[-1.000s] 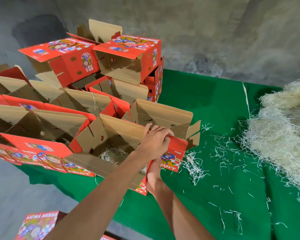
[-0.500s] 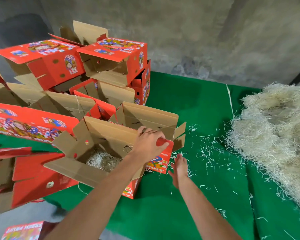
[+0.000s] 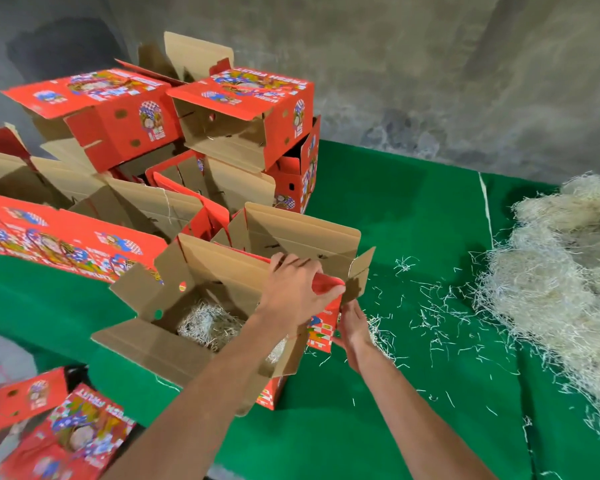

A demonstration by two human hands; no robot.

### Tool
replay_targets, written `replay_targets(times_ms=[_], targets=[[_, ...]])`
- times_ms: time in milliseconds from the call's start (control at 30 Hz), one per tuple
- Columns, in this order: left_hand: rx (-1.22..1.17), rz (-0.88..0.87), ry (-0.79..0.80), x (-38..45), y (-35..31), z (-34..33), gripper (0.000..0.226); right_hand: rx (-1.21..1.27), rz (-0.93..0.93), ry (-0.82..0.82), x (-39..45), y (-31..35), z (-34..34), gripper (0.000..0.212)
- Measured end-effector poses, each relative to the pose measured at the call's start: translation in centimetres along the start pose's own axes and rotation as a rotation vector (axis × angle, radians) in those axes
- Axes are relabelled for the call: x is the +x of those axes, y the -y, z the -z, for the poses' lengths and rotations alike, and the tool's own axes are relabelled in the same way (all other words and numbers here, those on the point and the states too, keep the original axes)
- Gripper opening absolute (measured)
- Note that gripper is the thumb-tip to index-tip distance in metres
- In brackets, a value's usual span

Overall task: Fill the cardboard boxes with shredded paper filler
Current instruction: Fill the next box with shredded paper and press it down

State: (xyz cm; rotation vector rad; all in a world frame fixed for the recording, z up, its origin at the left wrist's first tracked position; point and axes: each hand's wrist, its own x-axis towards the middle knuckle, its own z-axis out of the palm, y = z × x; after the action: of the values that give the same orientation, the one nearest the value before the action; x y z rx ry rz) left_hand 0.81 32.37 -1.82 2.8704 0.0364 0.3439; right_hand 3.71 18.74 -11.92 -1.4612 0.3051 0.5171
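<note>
An open cardboard box (image 3: pixel 146 341), red outside, stands at the near edge of the green cloth with a small wad of shredded paper (image 3: pixel 208 327) in its bottom. My left hand (image 3: pixel 295 289) grips the top of its red right flap (image 3: pixel 323 327), fingers curled over the edge. Just right of that flap, my right hand (image 3: pixel 352 329) touches the flap's outer face with straight fingers, beside a small clump of shreds. A big pile of shredded paper (image 3: pixel 555 289) lies on the cloth at the right.
Several more open red boxes (image 3: pixel 243 116) are stacked and crowded behind and to the left, one lying on its side (image 3: pixel 66 237). Two boxes (image 3: pixel 73 434) sit on the floor at the lower left. Loose shreds (image 3: pixel 430 306) litter the green cloth (image 3: pixel 395 209); a concrete wall stands behind.
My right hand left the flap, swung out over the cloth, then came back against the flap. The left hand kept its grip. The box at the left has tipped onto its side.
</note>
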Motion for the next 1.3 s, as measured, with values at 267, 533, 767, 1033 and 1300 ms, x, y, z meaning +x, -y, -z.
replay_targets(times_ms=[267,533,767,1033,1300], targets=[[0.038,0.052,-0.037,0.5,2.8,0.3,0.066,-0.05,0.008,0.117,0.9,0.0,-3.3,0.033],[0.012,0.032,-0.069,0.2,4.5,0.0,0.038,-0.02,0.103,0.26,-0.1,0.1,-5.9,0.041],[0.074,0.101,-0.034,-1.2,3.6,-0.1,0.042,0.063,0.154,0.334,-1.7,-1.0,-6.7,0.082],[0.083,0.189,-0.026,-3.5,2.8,0.0,0.059,0.138,0.07,0.306,-5.7,-2.4,-8.1,0.073],[0.023,0.166,-0.002,-5.1,1.8,0.4,0.061,0.295,-0.039,0.121,-6.7,-4.5,-10.6,0.056]])
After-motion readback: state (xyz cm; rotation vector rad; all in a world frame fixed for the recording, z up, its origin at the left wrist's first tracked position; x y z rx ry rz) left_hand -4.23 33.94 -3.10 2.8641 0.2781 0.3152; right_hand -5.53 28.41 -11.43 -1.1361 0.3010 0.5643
